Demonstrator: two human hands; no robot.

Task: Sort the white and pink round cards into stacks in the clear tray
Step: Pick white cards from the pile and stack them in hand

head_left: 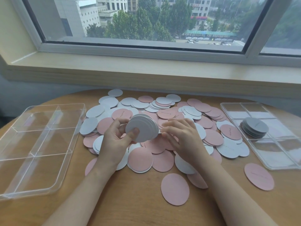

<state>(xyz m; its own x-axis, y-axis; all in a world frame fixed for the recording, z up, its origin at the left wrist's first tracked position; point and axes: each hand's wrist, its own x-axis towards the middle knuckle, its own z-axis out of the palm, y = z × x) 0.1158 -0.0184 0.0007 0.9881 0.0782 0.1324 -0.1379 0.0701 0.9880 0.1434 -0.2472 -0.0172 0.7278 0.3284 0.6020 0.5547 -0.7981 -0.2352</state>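
Far left of the card heap [162, 128], on the round wooden desk [138, 201]: a clear tray [40, 144] with divider walls, no cards in its compartments. Just right of it, touching the tray's right edge or nearly so, the heap's left fringe of white rounds.

Over the heap's middle, the left hand [117, 141]: fingers curled round a fanned stack of white cards [143, 128], thumb pressed on the front card's face, stack lifted off the heap and tilted toward the camera. Beside that stack to the right, the right hand [182, 136]: fingers stretched and a little bent, tips at the stack's right edge and on a white card there; whether pinching that card or only touching, cannot tell.

Below the heap, nearer the camera: a lone pink card [175, 189] flat on the bare wood, apart from the rest except for one pink neighbour to its upper right.

Right of the heap: a second clear tray [267, 137] with compartments, holding a short stack of white cards [254, 128] in a middle cell, shaded grey. Just below that tray's near corner, another single pink card [259, 176] with faint script across it.

Beyond the heap, along the desk's far side: a pale window sill [146, 67] and window [146, 22], trees and buildings outside.
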